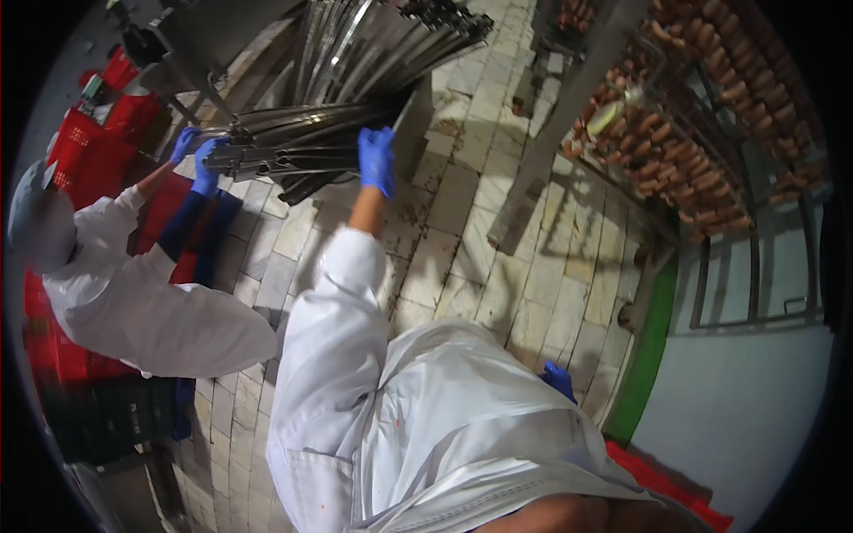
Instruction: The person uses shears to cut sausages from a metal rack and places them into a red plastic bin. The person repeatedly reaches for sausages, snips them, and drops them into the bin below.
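Note:
My left hand (376,160), in a blue glove, reaches forward to the near end of a metal bin (414,120). It touches the right ends of a bundle of long metal sticks (300,156); whether its fingers close on the sticks or on the bin's edge is hidden. More metal sticks (353,60) lie fanned in a heap behind, their far ends jutting over the bin. My right hand (558,382), also blue-gloved, hangs low at my right side, partly covered by my white apron (466,413). No object shows in it.
At left, a co-worker in white (160,320) has both gloved hands (208,166) at the sticks' left ends. Red crates (86,160) and dark green crates (106,420) stand around that person. At right, a metal rack (533,180) carries rows of sausages (666,153) beside a white wall (746,400).

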Demonstrator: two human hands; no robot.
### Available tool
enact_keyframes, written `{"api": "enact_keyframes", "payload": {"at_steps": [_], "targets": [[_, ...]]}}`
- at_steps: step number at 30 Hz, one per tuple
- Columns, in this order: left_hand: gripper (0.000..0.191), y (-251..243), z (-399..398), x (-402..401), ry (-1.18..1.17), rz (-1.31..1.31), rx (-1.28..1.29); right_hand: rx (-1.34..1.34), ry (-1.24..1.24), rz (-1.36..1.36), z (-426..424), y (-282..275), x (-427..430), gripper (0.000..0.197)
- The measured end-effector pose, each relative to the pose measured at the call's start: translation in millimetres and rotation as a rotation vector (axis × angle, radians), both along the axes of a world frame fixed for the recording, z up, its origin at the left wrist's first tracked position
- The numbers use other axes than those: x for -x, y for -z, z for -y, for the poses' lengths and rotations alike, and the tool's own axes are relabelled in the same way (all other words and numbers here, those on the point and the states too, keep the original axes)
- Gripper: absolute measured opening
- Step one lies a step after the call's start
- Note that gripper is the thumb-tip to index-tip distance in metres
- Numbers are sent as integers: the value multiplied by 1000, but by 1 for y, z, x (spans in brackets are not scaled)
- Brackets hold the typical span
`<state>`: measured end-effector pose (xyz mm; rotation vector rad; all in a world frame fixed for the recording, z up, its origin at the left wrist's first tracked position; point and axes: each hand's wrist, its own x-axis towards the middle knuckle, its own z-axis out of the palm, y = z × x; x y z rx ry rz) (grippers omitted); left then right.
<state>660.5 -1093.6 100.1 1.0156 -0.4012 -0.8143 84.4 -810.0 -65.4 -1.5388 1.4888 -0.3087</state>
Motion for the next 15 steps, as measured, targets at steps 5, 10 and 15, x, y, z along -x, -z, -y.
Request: {"api": "enact_keyframes", "payload": {"at_steps": [5, 10, 15], "targets": [[55, 60, -78, 68, 387, -3, -305, -576, 557, 414, 37, 73, 34, 29], [40, 99, -201, 92, 324, -166, -630, -480, 40, -59, 132, 28, 29, 40], [37, 155, -337, 82, 5, -278, -607, -511, -149, -150, 226, 49, 15, 42]]}}
